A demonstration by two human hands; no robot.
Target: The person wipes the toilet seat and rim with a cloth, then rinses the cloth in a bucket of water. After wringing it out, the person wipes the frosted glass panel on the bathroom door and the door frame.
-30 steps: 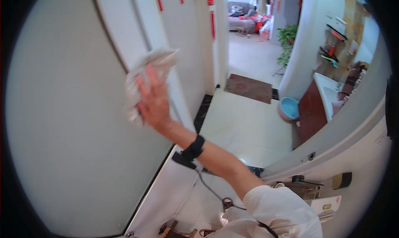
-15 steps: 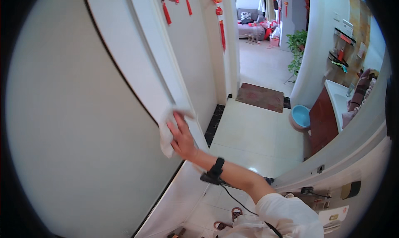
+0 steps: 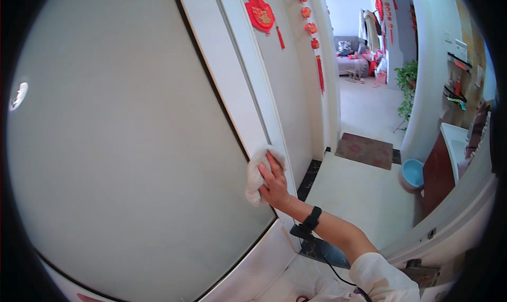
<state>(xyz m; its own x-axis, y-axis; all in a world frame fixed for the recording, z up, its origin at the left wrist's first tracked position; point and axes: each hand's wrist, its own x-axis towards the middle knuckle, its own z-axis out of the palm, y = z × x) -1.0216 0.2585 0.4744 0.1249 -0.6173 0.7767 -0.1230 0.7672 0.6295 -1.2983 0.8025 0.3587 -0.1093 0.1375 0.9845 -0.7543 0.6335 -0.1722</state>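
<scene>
My right hand [image 3: 274, 183] reaches up from the lower right, its fingers spread over a white fluffy cloth [image 3: 255, 183]. The cloth is bunched under the palm and lies against the white door frame [image 3: 252, 101], overlapping the dark edge of a large frosted grey panel [image 3: 132, 143]. A black strap [image 3: 311, 220] with a small device circles the wrist, and a black cable hangs from it. My left hand is out of view.
Red ornaments [image 3: 261, 17] with tassels hang along the wall. A brown mat [image 3: 365, 150] lies in the doorway. To the right are a blue basin [image 3: 413, 172], a sink cabinet [image 3: 438, 170] and a plant [image 3: 406, 85].
The view has shifted, so the surroundings appear further right and lower. My right hand and the cloth remain on the frame, at about the same part of it.
</scene>
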